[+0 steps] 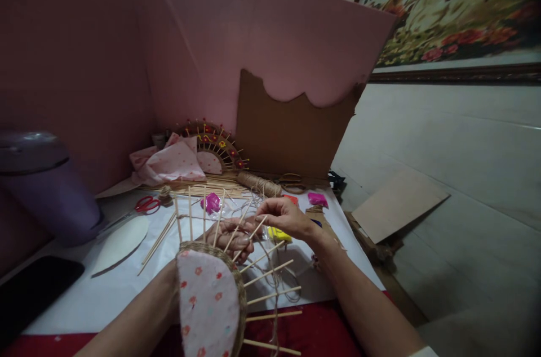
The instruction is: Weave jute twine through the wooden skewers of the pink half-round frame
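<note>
A half-round piece [209, 300] covered in pink flowered cloth, with a braided twine rim, stands tilted in front of me. Thin wooden sticks [270, 276] fan out from its curved edge. Behind the sticks, my left hand [239, 239] is closed around some of them and supports the piece, its fingers partly hidden. My right hand [285, 216] pinches at the tip of one stick, where thin twine [276, 289] passes; the exact grip is small and dim. Loose twine crosses several sticks and hangs on the right.
Red-handled scissors [147, 205], a white half-disc [120, 245] and a purple container [46, 188] lie or stand left. Farther back are a twine roll [260, 183], a decorated half-round piece [220, 146] and brown cardboard [291, 132]. Yellow [279, 234] and magenta packets [318, 199] lie near my hands.
</note>
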Available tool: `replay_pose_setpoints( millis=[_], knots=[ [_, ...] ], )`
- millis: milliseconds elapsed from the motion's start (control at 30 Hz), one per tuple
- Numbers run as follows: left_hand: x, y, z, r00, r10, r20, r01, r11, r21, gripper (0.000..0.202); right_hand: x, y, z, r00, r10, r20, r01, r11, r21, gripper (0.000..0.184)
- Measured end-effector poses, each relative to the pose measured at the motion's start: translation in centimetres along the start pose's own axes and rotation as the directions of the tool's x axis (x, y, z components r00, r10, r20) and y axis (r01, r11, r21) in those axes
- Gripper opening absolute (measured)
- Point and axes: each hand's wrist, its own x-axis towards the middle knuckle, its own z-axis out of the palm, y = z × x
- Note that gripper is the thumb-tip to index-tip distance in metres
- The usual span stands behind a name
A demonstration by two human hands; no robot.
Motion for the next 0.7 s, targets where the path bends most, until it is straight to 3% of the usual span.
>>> replay_pose_setpoints(
  millis=[133,233,433,700],
  knots=[
    [-0.4,0.3,1.0,0.998,-0.018,-0.054,0.020,0.999,0.039,0.024,0.3,-0.1,0.2,0.995,-0.063,-0.077,0.053,0.991,-0.126,0.014],
    [-0.7,0.3,1.7,0.997,-0.069,-0.027,0.070,0.997,0.020,0.028,0.5,-0.3,0.4,0.995,-0.051,-0.082,0.042,0.994,-0.105,0.016],
    [-0.9,-0.7,1.9,0.992,-0.104,0.071,0.103,0.995,0.014,0.036,0.9,-0.8,0.4,1.000,0.002,0.023,-0.002,1.000,0.005,0.025],
    [-0.9,-1.9,1.3,0.974,-0.161,0.161,0.160,0.987,0.017,0.031,2.3,-2.3,-0.5,0.992,0.076,0.097,-0.068,0.994,-0.083,0.025]
  ],
)
